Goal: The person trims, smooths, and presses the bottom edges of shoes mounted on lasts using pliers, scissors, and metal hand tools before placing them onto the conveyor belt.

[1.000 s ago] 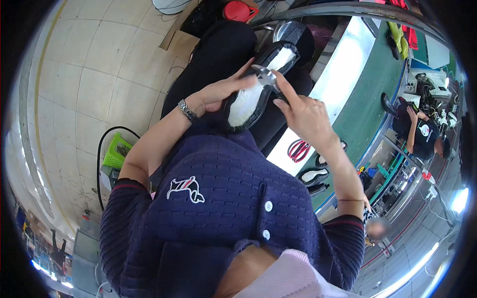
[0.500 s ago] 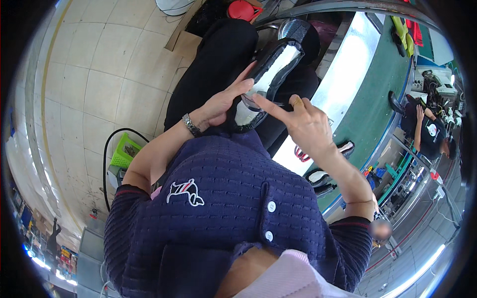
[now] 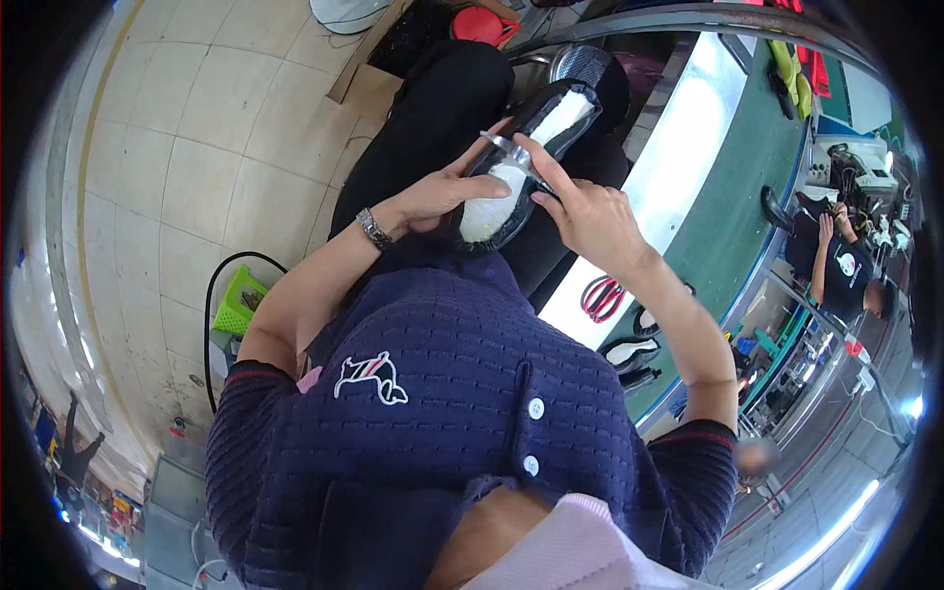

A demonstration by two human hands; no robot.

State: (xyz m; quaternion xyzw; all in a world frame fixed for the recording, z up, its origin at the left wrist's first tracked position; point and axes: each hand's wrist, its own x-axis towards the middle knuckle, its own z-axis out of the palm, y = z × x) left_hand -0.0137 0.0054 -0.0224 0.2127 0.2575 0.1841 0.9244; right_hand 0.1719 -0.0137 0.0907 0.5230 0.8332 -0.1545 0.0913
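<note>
A black shoe lies on my lap with its underside up, a white middle showing inside a gathered black edge. My left hand grips it from the left side, thumb pressed on the white part. My right hand is closed on a thin, shiny, blade-like strip that lies across the middle of the shoe. The index finger reaches along the strip; its far end sticks out past the shoe's left edge. Whatever part is inside my right fingers is hidden. Beyond the shoe's upper end shows a metal mesh-like piece.
To the right runs a green conveyor belt with a shiny metal edge. On it are red cord loops and several shoes. A green basket stands on the floor at left. A co-worker sits across the belt.
My right hand and the strip have moved up along the shoe, from its lower part to its middle. My left thumb now rests lower on the white part. Shoes on the belt have shifted.
</note>
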